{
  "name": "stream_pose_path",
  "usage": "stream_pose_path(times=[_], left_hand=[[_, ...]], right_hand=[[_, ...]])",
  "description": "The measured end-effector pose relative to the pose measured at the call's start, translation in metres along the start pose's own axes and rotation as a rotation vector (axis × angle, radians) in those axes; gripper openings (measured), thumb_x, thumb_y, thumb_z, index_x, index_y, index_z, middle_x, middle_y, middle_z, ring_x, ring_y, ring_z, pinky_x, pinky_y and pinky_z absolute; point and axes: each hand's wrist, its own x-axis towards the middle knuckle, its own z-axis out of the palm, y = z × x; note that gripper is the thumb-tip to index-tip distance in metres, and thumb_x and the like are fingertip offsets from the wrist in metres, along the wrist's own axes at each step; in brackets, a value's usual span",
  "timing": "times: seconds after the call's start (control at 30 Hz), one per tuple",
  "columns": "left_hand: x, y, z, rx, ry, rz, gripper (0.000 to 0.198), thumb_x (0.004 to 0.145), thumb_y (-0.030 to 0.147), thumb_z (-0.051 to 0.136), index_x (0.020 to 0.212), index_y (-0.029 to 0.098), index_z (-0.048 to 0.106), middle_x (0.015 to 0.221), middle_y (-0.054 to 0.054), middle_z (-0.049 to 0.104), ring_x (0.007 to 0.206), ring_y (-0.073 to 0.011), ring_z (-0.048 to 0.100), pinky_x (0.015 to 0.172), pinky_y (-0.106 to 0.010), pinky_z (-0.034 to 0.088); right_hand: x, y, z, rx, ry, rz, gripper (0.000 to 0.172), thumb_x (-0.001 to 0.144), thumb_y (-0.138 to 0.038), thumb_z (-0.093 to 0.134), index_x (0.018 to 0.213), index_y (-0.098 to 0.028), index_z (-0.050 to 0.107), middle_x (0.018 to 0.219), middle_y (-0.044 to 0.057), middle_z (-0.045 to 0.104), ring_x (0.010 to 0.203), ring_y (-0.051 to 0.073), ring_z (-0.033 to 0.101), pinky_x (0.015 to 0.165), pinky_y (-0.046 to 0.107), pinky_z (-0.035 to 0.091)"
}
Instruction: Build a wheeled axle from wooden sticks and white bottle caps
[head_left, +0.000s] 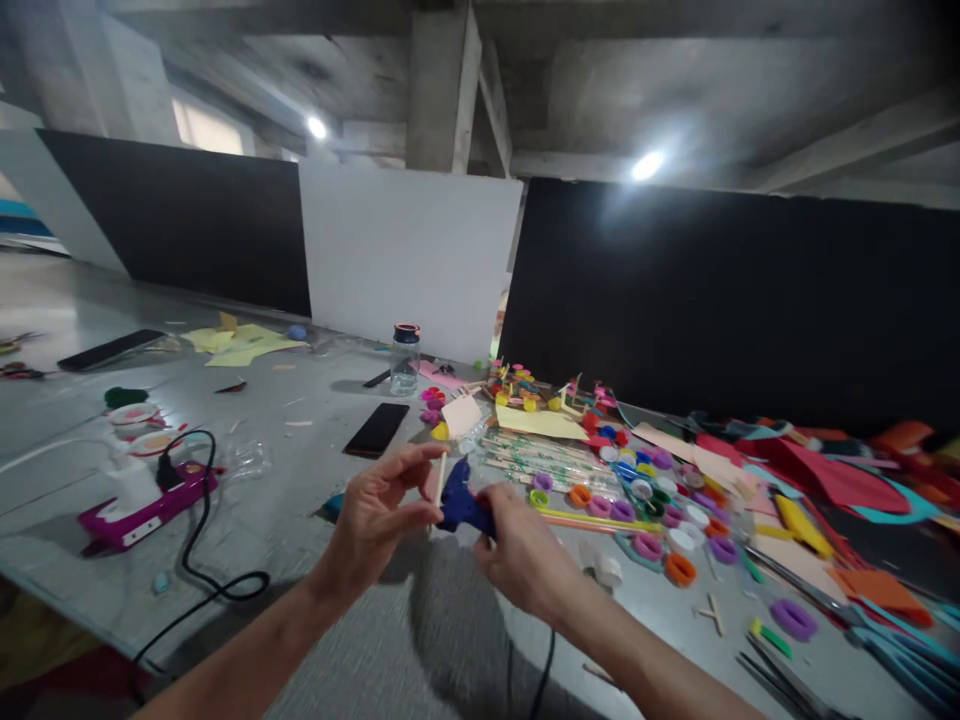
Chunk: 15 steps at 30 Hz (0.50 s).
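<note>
My right hand [525,550] is wrapped round a blue glue gun [459,500], its nozzle pointing left and its black cord [544,665] hanging down. My left hand [382,510] pinches a thin wooden stick [441,478] upright, right at the gun's tip. Both hands hover above the grey table [315,560], close to its near edge.
A black phone [376,428] and a clear jar [405,360] lie beyond the hands. Coloured rings [652,500], wooden sticks [540,460] and foam sheets [825,480] cover the right side. At left, a purple power strip [146,505] with a black cable [202,560]. Black and white boards stand behind.
</note>
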Motion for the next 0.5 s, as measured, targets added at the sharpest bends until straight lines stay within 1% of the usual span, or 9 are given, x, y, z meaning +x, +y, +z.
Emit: stream_pose_path(times=[0.07, 0.1, 0.13, 0.2, 0.23, 0.27, 0.37, 0.43, 0.5], left_hand=[[-0.001, 0.002, 0.004, 0.045, -0.021, 0.057, 0.056, 0.062, 0.048, 0.093, 0.110, 0.023, 0.080, 0.078, -0.001, 0.057, 0.076, -0.0164, 0.052, 0.077, -0.027, 0.046], [-0.001, 0.003, 0.007, 0.065, -0.029, 0.084, 0.055, 0.060, 0.048, 0.094, 0.109, 0.025, 0.080, 0.082, -0.002, 0.057, 0.082, -0.0176, 0.052, 0.083, -0.028, 0.045], [0.000, 0.003, 0.011, 0.080, -0.037, 0.105, 0.055, 0.059, 0.047, 0.094, 0.108, 0.027, 0.080, 0.087, -0.002, 0.058, 0.087, -0.0188, 0.051, 0.089, -0.028, 0.044], [0.002, 0.001, 0.020, 0.119, -0.065, 0.141, 0.054, 0.059, 0.047, 0.094, 0.109, 0.031, 0.080, 0.098, -0.003, 0.058, 0.095, -0.0208, 0.050, 0.094, -0.029, 0.042], [0.003, 0.000, 0.025, 0.145, -0.087, 0.162, 0.053, 0.061, 0.047, 0.093, 0.110, 0.033, 0.079, 0.102, -0.003, 0.058, 0.098, -0.0216, 0.049, 0.095, -0.029, 0.041], [0.005, -0.001, 0.031, 0.176, -0.113, 0.181, 0.052, 0.063, 0.048, 0.091, 0.112, 0.035, 0.078, 0.104, -0.003, 0.058, 0.100, -0.0223, 0.049, 0.096, -0.030, 0.041], [0.009, -0.008, 0.047, 0.265, -0.200, 0.226, 0.052, 0.068, 0.051, 0.086, 0.117, 0.039, 0.074, 0.106, -0.002, 0.057, 0.103, -0.0235, 0.050, 0.096, -0.033, 0.042], [0.010, -0.014, 0.054, 0.292, -0.234, 0.222, 0.052, 0.070, 0.052, 0.085, 0.120, 0.039, 0.073, 0.106, -0.003, 0.057, 0.104, -0.0241, 0.051, 0.095, -0.033, 0.044], [0.010, -0.022, 0.057, 0.302, -0.245, 0.212, 0.052, 0.072, 0.051, 0.084, 0.121, 0.038, 0.073, 0.107, -0.003, 0.056, 0.105, -0.0246, 0.051, 0.093, -0.034, 0.046]], right_hand=[[-0.020, 0.004, -0.029, 0.102, 0.046, 0.030, 0.024, 0.089, -0.020, 0.057, 0.112, -0.017, 0.061, 0.089, 0.008, 0.069, 0.075, 0.023, 0.067, 0.065, 0.034, 0.056], [-0.031, 0.006, -0.043, 0.148, 0.078, 0.047, 0.020, 0.094, -0.027, 0.054, 0.110, -0.018, 0.062, 0.086, 0.007, 0.068, 0.072, 0.022, 0.066, 0.062, 0.033, 0.056], [-0.042, 0.007, -0.058, 0.190, 0.107, 0.071, 0.022, 0.099, -0.035, 0.050, 0.107, -0.019, 0.063, 0.079, 0.006, 0.067, 0.066, 0.021, 0.065, 0.055, 0.031, 0.054], [-0.061, 0.007, -0.084, 0.314, 0.148, 0.116, 0.038, 0.105, -0.049, 0.039, 0.104, -0.020, 0.064, 0.060, 0.001, 0.058, 0.049, 0.019, 0.057, 0.042, 0.027, 0.048], [-0.068, 0.006, -0.095, 0.458, 0.181, 0.150, 0.043, 0.105, -0.055, 0.038, 0.102, -0.022, 0.064, 0.058, 0.000, 0.056, 0.045, 0.019, 0.055, 0.039, 0.027, 0.046], [-0.075, 0.005, -0.104, 0.569, 0.161, 0.174, 0.046, 0.102, -0.061, 0.040, 0.097, -0.023, 0.065, 0.058, 0.002, 0.057, 0.045, 0.019, 0.055, 0.040, 0.029, 0.049], [-0.087, 0.004, -0.121, 0.763, 0.149, 0.211, 0.053, 0.096, -0.072, 0.042, 0.078, -0.027, 0.061, 0.065, 0.005, 0.061, 0.046, 0.020, 0.057, 0.039, 0.031, 0.050], [-0.093, 0.009, -0.122, 0.819, 0.099, 0.185, 0.057, 0.095, -0.076, 0.035, 0.078, -0.028, 0.060, 0.065, 0.005, 0.060, 0.047, 0.021, 0.057, 0.040, 0.031, 0.051], [-0.100, 0.017, -0.116, 0.730, 0.071, 0.135, 0.066, 0.095, -0.080, 0.022, 0.081, -0.027, 0.059, 0.064, 0.004, 0.060, 0.044, 0.018, 0.054, 0.040, 0.030, 0.050]])
